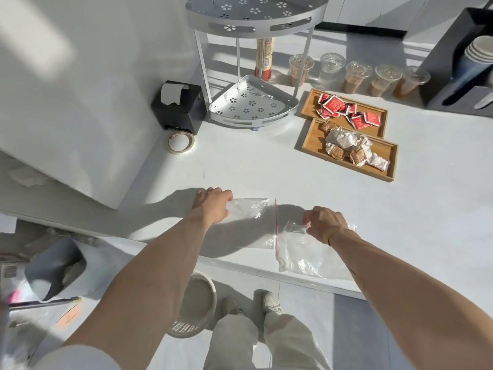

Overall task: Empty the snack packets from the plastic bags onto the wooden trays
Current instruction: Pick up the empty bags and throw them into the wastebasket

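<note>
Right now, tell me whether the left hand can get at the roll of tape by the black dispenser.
Probably yes. The left hand rests on a plastic bag, and only bare counter lies between it and the roll of tape.

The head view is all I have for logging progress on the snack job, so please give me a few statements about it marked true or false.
1. Both plastic bags lie on the counter. True.
2. The far tray holds red packets. True.
3. The near tray has nothing on it. False: it holds brown and white packets.
4. The left hand is reaching into the far tray. False: it rests on a bag.
5. The right hand is at the other bag. True.
</note>
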### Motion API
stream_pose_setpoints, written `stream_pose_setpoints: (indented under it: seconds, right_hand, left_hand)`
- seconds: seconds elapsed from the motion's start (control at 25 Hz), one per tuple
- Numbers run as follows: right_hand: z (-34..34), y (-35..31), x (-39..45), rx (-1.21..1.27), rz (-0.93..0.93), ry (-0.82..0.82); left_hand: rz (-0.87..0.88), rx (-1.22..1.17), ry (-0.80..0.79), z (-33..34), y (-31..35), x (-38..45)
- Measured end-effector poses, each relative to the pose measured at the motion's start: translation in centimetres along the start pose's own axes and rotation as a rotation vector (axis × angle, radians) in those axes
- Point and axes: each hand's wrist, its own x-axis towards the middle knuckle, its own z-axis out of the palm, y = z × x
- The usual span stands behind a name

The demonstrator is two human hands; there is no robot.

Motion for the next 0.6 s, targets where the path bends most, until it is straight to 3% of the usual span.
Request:
stream_pose_setpoints:
  seconds: [0.36,0.6]
  right_hand:
    - [-4.3,-0.5,1.2,0.082,-0.077,0.059]
    - [-6.9,-3.5,2.1,0.175,-0.216,0.074]
  left_hand:
    - [-0.199,-0.175,-0.075,-2.1,0.0,-3.1]
    - [-0.368,-0.302,-0.001,-2.5,-1.3,-6.7]
